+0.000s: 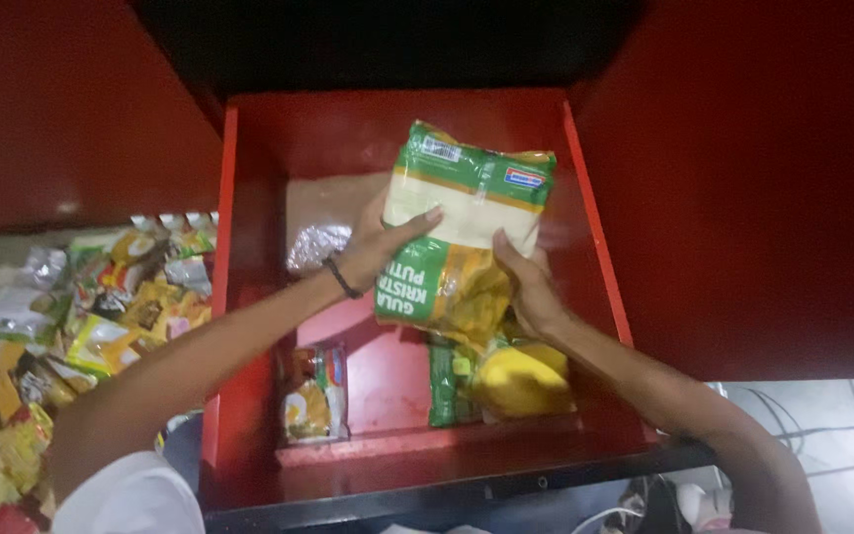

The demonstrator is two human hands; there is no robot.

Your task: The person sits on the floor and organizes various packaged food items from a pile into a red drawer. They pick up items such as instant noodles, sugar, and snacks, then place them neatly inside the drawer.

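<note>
Near drawer rim [427, 499], red; left hand [373, 247] and right hand [531, 287] clasp green-yellow sugar bag [457, 237] from both sides, upright over drawer; noodle packet [316, 394] flat below

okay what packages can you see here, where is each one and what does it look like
Green, white and yellow bag: held over the red drawer by left hand and right hand.
Yellow-green packet: drawer front, flat.
Yellow pouch: drawer front right.
Mixed packets: heaped left, outside the drawer.
</note>
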